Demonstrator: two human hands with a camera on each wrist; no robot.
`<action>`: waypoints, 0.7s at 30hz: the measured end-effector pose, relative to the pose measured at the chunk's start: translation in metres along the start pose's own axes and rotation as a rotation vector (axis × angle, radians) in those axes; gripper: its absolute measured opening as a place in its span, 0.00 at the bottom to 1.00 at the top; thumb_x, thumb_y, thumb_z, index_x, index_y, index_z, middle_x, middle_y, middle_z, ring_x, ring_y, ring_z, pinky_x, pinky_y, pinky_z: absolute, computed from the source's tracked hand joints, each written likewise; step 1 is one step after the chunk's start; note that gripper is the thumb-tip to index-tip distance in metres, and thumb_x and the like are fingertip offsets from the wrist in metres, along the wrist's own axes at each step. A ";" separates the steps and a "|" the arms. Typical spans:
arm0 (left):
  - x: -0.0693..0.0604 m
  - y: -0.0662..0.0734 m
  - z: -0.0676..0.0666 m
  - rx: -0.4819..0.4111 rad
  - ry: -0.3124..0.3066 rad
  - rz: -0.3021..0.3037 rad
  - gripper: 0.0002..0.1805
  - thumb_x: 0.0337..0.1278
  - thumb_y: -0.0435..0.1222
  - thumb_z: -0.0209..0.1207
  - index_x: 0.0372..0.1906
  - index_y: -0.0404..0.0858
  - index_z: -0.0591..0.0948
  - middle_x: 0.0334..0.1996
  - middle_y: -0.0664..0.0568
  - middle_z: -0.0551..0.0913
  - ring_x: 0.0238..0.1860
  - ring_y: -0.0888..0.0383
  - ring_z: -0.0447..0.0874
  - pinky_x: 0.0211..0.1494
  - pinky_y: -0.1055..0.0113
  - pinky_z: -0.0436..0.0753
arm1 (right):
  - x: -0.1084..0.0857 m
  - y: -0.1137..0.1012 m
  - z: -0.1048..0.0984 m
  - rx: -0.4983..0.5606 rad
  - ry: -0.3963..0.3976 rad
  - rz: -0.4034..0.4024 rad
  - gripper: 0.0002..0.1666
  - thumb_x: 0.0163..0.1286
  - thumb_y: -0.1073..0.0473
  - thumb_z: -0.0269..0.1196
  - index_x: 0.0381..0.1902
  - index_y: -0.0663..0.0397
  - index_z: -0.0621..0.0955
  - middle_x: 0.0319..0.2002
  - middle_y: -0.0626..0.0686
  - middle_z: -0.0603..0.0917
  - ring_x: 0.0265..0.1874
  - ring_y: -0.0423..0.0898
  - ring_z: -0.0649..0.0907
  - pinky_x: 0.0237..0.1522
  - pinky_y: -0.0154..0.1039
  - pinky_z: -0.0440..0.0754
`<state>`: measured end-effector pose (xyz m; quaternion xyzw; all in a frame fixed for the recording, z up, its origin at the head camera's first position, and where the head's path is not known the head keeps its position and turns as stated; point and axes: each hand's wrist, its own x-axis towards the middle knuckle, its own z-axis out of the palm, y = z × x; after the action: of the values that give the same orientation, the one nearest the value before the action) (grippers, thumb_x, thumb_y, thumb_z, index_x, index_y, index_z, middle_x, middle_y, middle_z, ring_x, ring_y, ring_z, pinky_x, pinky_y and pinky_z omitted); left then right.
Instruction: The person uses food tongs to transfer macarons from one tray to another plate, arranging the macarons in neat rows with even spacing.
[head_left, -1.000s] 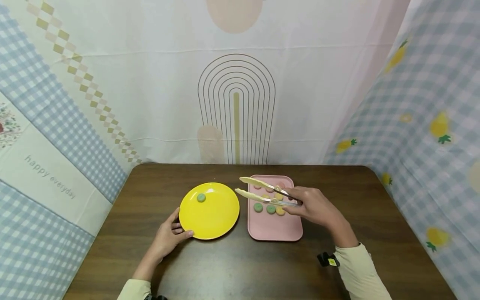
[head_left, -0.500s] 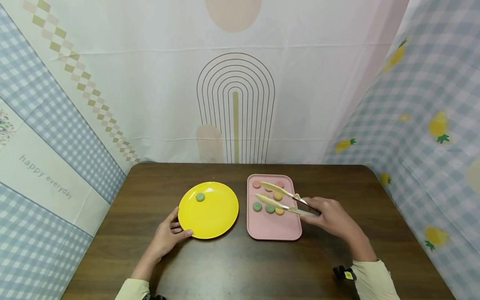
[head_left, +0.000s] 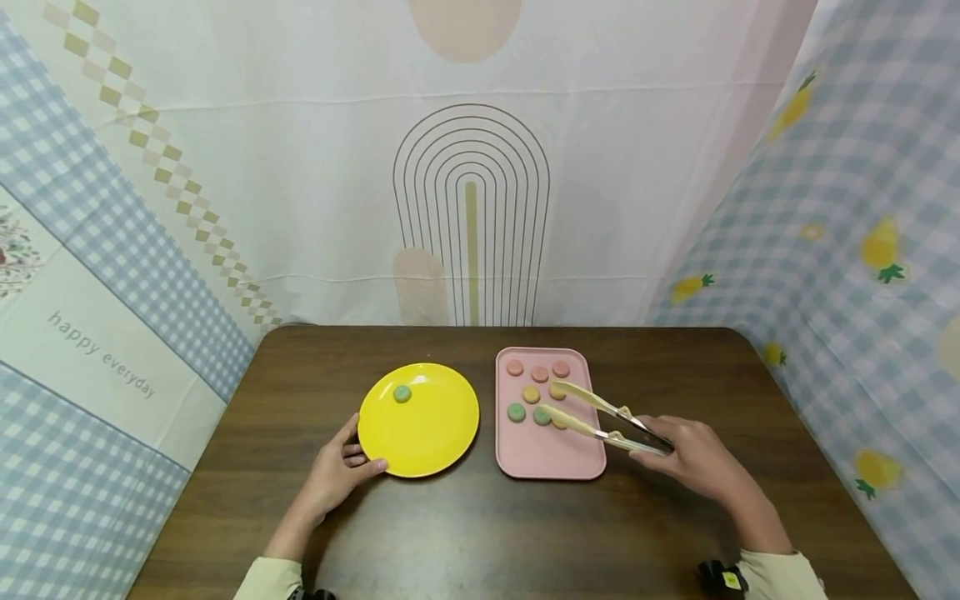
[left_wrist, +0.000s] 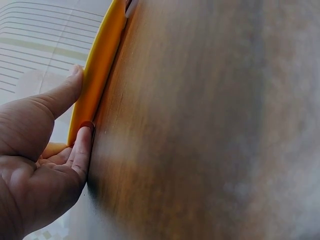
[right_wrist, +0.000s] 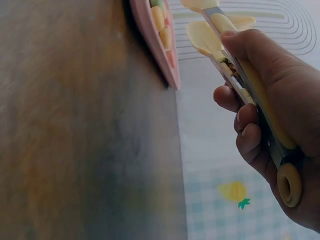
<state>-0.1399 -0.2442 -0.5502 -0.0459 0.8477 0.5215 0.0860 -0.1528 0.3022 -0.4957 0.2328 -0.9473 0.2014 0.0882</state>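
Note:
My left hand (head_left: pixel 332 475) holds the yellow plate (head_left: pixel 427 433) at its near left rim, the thumb on the edge and fingertips beneath it, as the left wrist view shows. One green macaron-like round (head_left: pixel 402 393) lies on the plate. In my right hand (head_left: pixel 693 454) is a pair of cream-tipped metal tongs (head_left: pixel 618 412), gripped with thumb and curled fingers. Their arms stand apart, with the tips over the right part of the pink tray (head_left: pixel 551 462). Pink (head_left: pixel 539 374), yellow (head_left: pixel 531 394) and green rounds (head_left: pixel 516 412) lie there in rows; the tongs partly cover some.
Both dishes stand on a dark wooden table (head_left: pixel 465 542), the plate left of the tray with a narrow gap between. A patterned cloth (head_left: pixel 322 208) hangs behind the table, and checked cloth (head_left: pixel 825 333) hangs at the right side.
My right hand has drawn the tongs rightward and toward me, from the gap between plate and tray to the tray's right part. The left hand and plate stay put.

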 end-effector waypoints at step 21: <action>0.001 0.002 0.002 -0.001 0.013 0.003 0.58 0.55 0.42 0.75 0.83 0.37 0.51 0.71 0.36 0.68 0.57 0.45 0.83 0.53 0.63 0.85 | -0.024 0.012 0.009 -0.010 -0.046 0.035 0.30 0.61 0.47 0.76 0.53 0.62 0.87 0.46 0.61 0.89 0.42 0.58 0.89 0.40 0.55 0.85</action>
<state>-0.1407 -0.2413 -0.5501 -0.0478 0.8481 0.5217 0.0797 -0.1386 0.3181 -0.5142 0.2204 -0.9540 0.1927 0.0642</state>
